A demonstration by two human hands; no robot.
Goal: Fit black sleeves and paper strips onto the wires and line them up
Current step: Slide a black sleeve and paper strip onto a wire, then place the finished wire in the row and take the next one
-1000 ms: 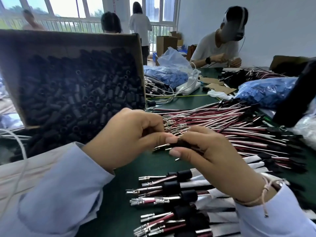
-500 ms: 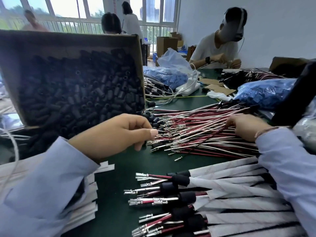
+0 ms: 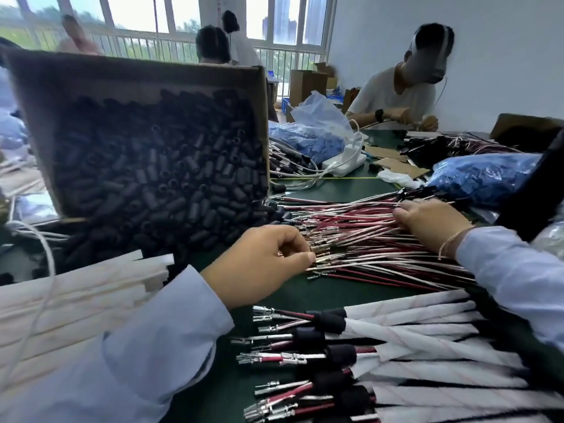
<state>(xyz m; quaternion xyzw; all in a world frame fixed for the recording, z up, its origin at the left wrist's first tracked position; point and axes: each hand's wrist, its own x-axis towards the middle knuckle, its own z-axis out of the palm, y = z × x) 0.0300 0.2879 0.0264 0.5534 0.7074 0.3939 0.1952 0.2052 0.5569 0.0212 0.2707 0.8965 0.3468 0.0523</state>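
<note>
Stack of paper strips (image 3: 76, 303): white, far left, long axis left to right, partly under the left sleeve.
Heap of black sleeves (image 3: 158, 178): short tubes spilling from a tilted cardboard box (image 3: 39, 96).
The left hand (image 3: 262, 264): thumb and forefinger pinch the metal tips of the loose wires (image 3: 366, 236).
These wires are red and white and piled lengthwise left to right, terminals pointing left, between both hands.
The right hand (image 3: 427, 222): fingers bent down onto the pile's right part; grip cannot be told.
Row of finished wires (image 3: 335, 325): nearest edge, below both hands, terminals left, black-sleeved, paper-wrapped rightward.
</note>
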